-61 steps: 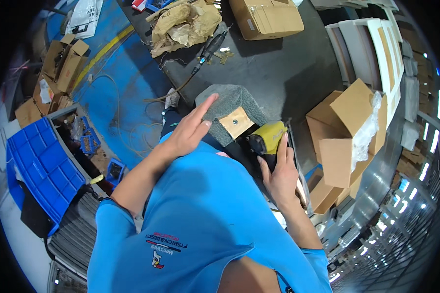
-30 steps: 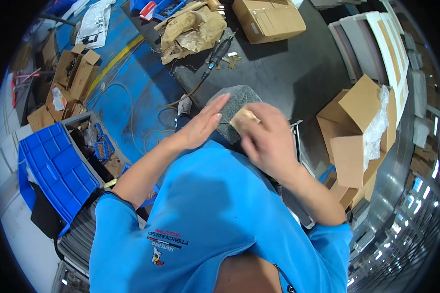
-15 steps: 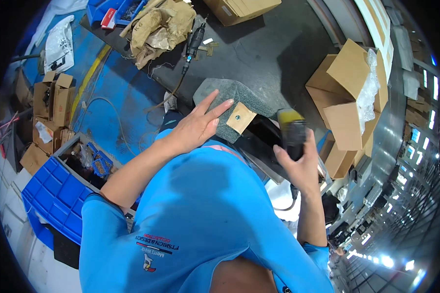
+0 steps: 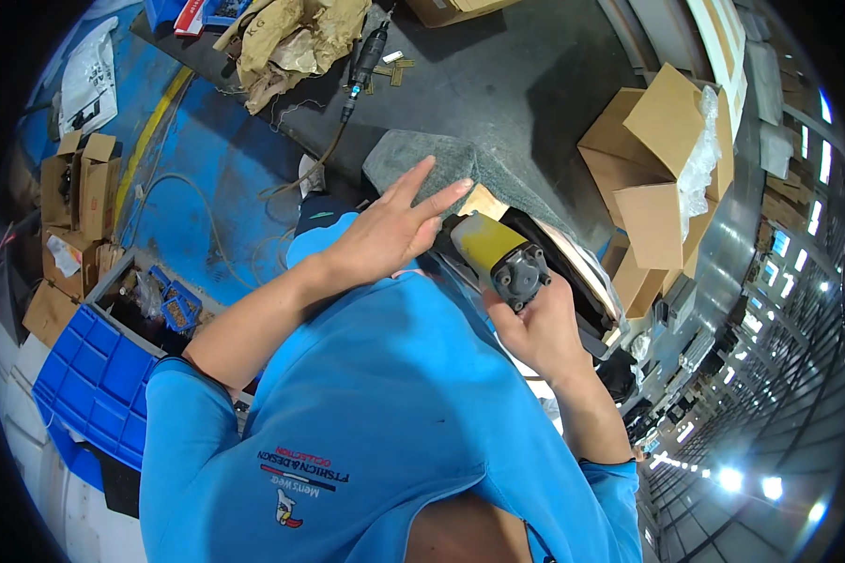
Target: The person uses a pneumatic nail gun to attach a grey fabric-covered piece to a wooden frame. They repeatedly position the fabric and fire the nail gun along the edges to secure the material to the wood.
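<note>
My left hand (image 4: 377,233) has its fingers spread over the near side of a grey-green fabric-covered piece (image 4: 446,153). Just right of its fingertips, a bare wooden block (image 4: 483,202) shows on that piece, partly hidden by a tool. That tool is a yellow and dark grey air-powered staple gun (image 4: 491,246), gripped in my right hand (image 4: 546,328). Its bolted end cap is turned toward me and its nose tilts down at the wooden block. Whether the nose touches the wood cannot be seen. To the right, the piece has a dark open hollow (image 4: 563,272).
A black pen-shaped power driver (image 4: 371,52) with its cable lies beyond my left hand, beside crumpled brown paper (image 4: 296,47) and brass-coloured strips (image 4: 399,72). An open carton with bubble wrap (image 4: 662,159) stands right. Blue crates (image 4: 99,380) stand at left.
The staple gun in my right hand has swung left and in toward the wooden block, now covering part of it. My left hand stays spread on the fabric-covered piece, its fingers slightly further right.
</note>
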Demonstrator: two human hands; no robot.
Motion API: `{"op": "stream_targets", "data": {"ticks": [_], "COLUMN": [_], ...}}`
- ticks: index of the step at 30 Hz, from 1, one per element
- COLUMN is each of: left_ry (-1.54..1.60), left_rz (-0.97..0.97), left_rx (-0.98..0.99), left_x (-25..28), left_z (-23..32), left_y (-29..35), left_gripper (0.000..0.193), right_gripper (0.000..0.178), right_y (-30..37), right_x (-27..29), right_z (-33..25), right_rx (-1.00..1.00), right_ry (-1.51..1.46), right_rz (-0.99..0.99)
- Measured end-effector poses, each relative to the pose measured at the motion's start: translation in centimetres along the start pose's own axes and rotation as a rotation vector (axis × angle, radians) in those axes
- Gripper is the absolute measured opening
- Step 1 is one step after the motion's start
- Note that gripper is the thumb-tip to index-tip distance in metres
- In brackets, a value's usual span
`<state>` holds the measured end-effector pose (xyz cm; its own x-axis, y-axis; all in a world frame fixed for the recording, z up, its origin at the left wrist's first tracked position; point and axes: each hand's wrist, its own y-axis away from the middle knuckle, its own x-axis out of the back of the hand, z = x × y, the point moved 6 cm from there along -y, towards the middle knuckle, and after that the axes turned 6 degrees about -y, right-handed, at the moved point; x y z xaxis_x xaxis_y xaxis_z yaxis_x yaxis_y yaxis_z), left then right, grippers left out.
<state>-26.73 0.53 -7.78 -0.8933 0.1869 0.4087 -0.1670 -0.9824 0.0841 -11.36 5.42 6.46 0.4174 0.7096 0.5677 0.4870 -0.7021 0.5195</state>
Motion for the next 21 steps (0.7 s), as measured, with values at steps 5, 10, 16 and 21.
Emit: {"op": "stream_targets", "data": {"ticks": [5,10,16,21], "left_ry": [0.023,0.017,0.146,0.373], "left_rz": [-0.008,-0.001,0.041,0.073], "left_rx": [-0.007,-0.03,0.001,0.003], "left_x": [0.0,-0.3,-0.4,-1.3], "left_z": [0.0,-0.3,-1.3,-3.7], "left_y": [0.1,0.1,0.1,-5.8], "left_gripper": [0.06,0.06,0.06,0.062], "right_gripper": [0.028,0.034,0.037,0.029], "right_y": [0.6,1.0,1.4,0.0], "right_x": [-0.8,-1.4,1.2,2.4], "right_z": [2.2,1.2,2.2,2.8], "right_rx": [-0.05,0.04,0.034,0.004], "right_ry": [-0.168,-0.044,-0.172,-0.076], "right_rz": [-0.046,0.0,0.157,0.202]}}
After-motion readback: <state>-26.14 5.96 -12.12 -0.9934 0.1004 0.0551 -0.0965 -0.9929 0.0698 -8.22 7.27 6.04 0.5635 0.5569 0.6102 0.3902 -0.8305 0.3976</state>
